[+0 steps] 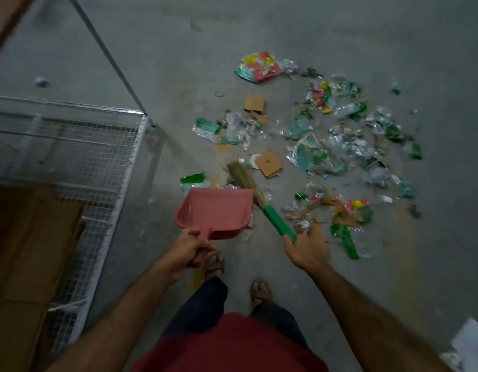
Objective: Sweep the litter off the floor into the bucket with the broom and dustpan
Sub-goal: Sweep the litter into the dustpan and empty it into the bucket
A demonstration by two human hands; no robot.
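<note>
The left hand (190,247) is curled round the handle of the pink dustpan (217,212), whose pan looks empty, and the right hand (307,249) grips the end of the green handle of the broom (255,194), bristles down at the near-left edge of the litter (323,146) strewn over the concrete floor (366,36). Crumpled plastic wrappers and cardboard scraps should be light and skittish, so short strokes suit. No bucket shows, and what the wire-mesh cage (71,146) on the left holds, perhaps cartons, is too dim to tell.
</note>
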